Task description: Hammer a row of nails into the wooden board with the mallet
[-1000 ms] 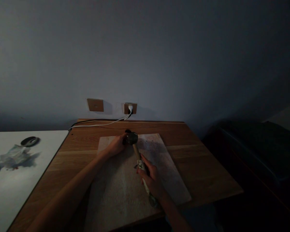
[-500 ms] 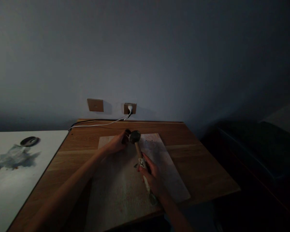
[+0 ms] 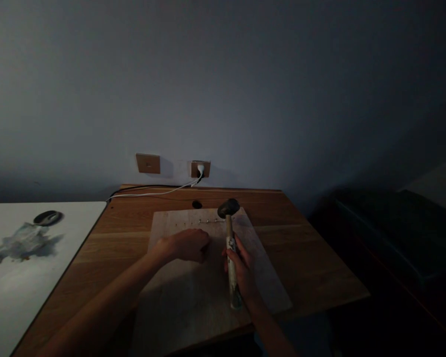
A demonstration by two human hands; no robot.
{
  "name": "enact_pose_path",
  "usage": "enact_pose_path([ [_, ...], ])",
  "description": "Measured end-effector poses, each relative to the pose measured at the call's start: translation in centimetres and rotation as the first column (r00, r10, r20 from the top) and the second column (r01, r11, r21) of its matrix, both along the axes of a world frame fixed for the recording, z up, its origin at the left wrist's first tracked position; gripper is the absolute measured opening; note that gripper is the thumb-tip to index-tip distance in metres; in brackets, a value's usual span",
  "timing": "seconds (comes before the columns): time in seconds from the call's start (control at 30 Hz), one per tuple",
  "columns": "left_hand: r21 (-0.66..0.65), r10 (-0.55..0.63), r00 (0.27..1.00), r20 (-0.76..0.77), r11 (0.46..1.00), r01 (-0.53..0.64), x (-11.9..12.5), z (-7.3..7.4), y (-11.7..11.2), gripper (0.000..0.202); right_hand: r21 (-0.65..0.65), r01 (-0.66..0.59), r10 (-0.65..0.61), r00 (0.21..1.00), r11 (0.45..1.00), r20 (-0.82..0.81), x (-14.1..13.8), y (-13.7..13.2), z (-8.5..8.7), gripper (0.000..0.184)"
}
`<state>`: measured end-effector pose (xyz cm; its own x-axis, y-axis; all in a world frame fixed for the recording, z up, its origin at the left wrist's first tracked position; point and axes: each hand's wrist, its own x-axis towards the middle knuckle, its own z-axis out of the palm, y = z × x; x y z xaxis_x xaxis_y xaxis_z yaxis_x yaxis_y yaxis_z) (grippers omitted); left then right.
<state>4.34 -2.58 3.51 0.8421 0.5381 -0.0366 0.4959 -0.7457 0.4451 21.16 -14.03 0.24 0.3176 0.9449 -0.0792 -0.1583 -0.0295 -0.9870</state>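
My right hand (image 3: 241, 270) is wrapped round the pale, worn handle of a hammer (image 3: 229, 230), its dark head raised above the far right part of a light wooden board (image 3: 186, 302). My left hand (image 3: 189, 244) is closed, knuckles up, low over the middle of the board. Its fingertips are hidden, so what they hold, if anything, does not show. Beyond that hand, a row of several small nails (image 3: 207, 220) stands near the board's far edge. Part of the row lies behind the hammer head.
The board lies on a brown wooden table (image 3: 312, 267) against the wall. Cables (image 3: 152, 193) run along the back to a wall socket (image 3: 205, 169). A dark round hole (image 3: 196, 204) is behind the board. On the left, a white table (image 3: 7, 297) bears a roll of tape (image 3: 48, 217) and crumpled plastic (image 3: 26, 243).
My left hand has drawn back from the board's far edge towards its middle, uncovering the nails. The hammer has shifted right and now stands more upright in my right hand.
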Motion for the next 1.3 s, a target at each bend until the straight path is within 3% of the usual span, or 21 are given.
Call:
enact_pose_path([
  [0.2,0.045,0.187,0.977,0.105,0.980,-0.192,-3.7,0.2,4.3,0.016,-0.002,-0.057,0.057,0.998,0.998,0.027,-0.4,-0.1,-0.3,0.071],
  [0.43,-0.038,0.270,0.946,0.176,0.963,-0.268,-5.1,-2.3,7.4,0.020,-0.028,-0.124,0.126,0.990,0.992,0.069,-0.1,-0.2,-0.6,0.068],
  [0.77,-0.021,0.238,0.942,0.235,0.970,-0.240,-4.2,-3.1,7.3,0.027,0.055,-0.180,0.172,0.978,0.982,0.116,0.0,-0.3,-0.6,0.059],
  [1.03,-0.126,0.376,0.851,0.366,0.926,-0.355,-4.6,-4.0,6.5,0.038,0.081,-0.259,0.253,0.965,0.963,0.074,-2.6,0.2,0.1,0.056],
  [1.17,-0.114,0.382,0.852,0.356,0.923,-0.366,-4.7,-4.0,6.6,0.046,0.051,-0.314,0.302,0.939,0.948,0.161,-3.3,0.0,-0.3,0.055],
  [1.3,-0.082,0.389,0.853,0.348,0.919,-0.385,-4.7,-4.0,6.7,0.042,0.056,-0.330,0.316,0.932,0.942,0.179,-3.1,-0.1,-0.6,0.056],
])
